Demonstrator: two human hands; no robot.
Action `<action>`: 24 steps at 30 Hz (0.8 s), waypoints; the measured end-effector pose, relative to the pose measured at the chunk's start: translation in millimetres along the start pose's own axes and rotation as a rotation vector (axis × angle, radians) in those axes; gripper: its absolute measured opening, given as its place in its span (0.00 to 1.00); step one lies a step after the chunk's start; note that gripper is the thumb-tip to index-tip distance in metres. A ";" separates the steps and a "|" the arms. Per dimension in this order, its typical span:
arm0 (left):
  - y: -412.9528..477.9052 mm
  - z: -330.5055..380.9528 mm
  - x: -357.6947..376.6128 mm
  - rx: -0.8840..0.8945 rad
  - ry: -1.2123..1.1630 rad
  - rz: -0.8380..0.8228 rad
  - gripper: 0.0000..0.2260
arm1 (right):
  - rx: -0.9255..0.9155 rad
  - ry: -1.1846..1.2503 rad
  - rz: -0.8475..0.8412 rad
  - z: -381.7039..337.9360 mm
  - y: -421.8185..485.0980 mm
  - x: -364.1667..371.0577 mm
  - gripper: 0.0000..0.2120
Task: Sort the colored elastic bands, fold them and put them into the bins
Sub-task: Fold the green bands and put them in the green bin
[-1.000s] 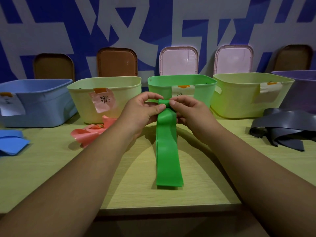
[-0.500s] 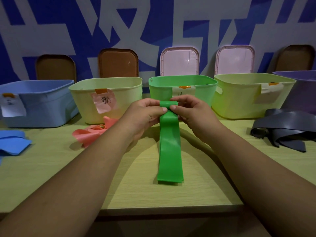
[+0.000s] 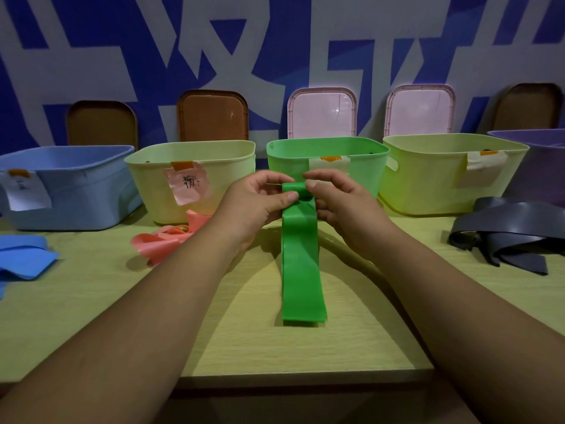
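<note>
A green elastic band (image 3: 301, 270) lies lengthwise on the wooden table (image 3: 91, 316), its far end rolled into a small coil. My left hand (image 3: 256, 203) pinches the coil from the left and my right hand (image 3: 339, 203) pinches it from the right, just in front of the green bin (image 3: 367, 166). Pink bands (image 3: 162, 243) lie in a heap left of my left forearm. Blue bands (image 3: 21, 258) sit at the left edge, and dark grey bands (image 3: 513, 240) at the right.
Along the wall stands a row of bins: blue (image 3: 79, 191), pale yellow (image 3: 220, 175), green, yellow-green (image 3: 428, 175) and purple (image 3: 544, 166). Lids lean upright behind them. The table's front edge (image 3: 305, 381) runs below my forearms.
The rolled end of the green band has grown a little as both hands keep turning it. The flat part on the table has shortened slightly towards the hands.
</note>
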State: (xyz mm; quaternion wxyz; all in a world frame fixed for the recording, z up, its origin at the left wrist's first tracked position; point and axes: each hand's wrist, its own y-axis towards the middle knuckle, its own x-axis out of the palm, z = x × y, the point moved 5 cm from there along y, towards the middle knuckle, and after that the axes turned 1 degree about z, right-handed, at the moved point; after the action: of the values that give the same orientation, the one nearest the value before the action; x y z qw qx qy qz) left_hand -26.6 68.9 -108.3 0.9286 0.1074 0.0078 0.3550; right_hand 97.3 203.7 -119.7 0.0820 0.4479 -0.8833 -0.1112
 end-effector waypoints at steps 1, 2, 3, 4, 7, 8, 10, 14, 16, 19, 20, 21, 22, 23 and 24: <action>-0.4 0.4 0.4 0.005 -0.002 -0.001 0.15 | -0.005 -0.026 0.014 -0.5 -0.4 -0.5 0.10; -0.7 0.7 0.6 0.009 -0.002 -0.002 0.15 | -0.011 -0.050 0.027 -1.1 -0.8 -1.1 0.09; -0.6 0.3 0.8 0.008 -0.003 -0.006 0.15 | -0.017 -0.061 0.035 -1.8 -1.2 -1.8 0.09; -0.3 -0.6 1.2 0.002 -0.006 -0.012 0.16 | -0.018 -0.062 0.040 -2.1 -1.3 -2.4 0.09; 0.5 -3.4 1.4 -0.048 -0.020 -0.014 0.16 | -0.015 -0.035 0.029 -3.5 -1.3 -3.2 0.08; 0.3 -4.0 1.2 -0.063 -0.014 -0.010 0.17 | -0.014 -0.026 0.025 -3.7 -1.3 -3.2 0.08; -0.3 -4.8 1.1 -0.078 0.015 -0.007 0.16 | -0.014 -0.013 0.019 -3.5 -0.8 -3.3 0.09; -3.5 -4.4 3.4 -0.093 0.010 -0.028 0.14 | -0.023 -0.010 0.020 -1.6 1.5 -5.8 0.11; -3.9 -3.8 4.2 -0.099 0.001 -0.038 0.14 | -0.032 -0.016 0.013 -1.0 1.9 -6.7 0.11; -2.7 -3.9 2.3 -0.084 -0.007 -0.033 0.14 | -0.027 -0.002 0.001 -1.7 1.0 -7.0 0.12; -2.7 -3.6 1.5 -0.074 -0.003 -0.032 0.14 | -0.024 0.004 -0.002 -2.2 0.3 -6.4 0.12; -2.6 -3.4 1.2 -0.064 0.002 -0.031 0.14 | -0.019 0.009 -0.003 -1.9 0.2 -5.9 0.12; -2.5 -3.1 0.9 -0.056 0.003 -0.029 0.14 | -0.016 0.014 -0.004 -1.9 -0.2 -5.2 0.12; -2.5 -2.7 0.7 -0.050 0.000 -0.027 0.14 | -0.014 0.023 -0.004 -1.3 0.2 -4.8 0.12; -2.5 -2.2 0.8 -0.044 -0.006 -0.025 0.15 | -0.012 0.033 -0.007 -1.0 0.7 -4.1 0.12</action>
State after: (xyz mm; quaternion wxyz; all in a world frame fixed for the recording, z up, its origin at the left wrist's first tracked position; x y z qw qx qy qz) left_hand -24.6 68.0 -110.9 0.9351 0.0880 -0.0016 0.3433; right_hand 99.4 207.4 -118.8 0.0988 0.4523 -0.8796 -0.1094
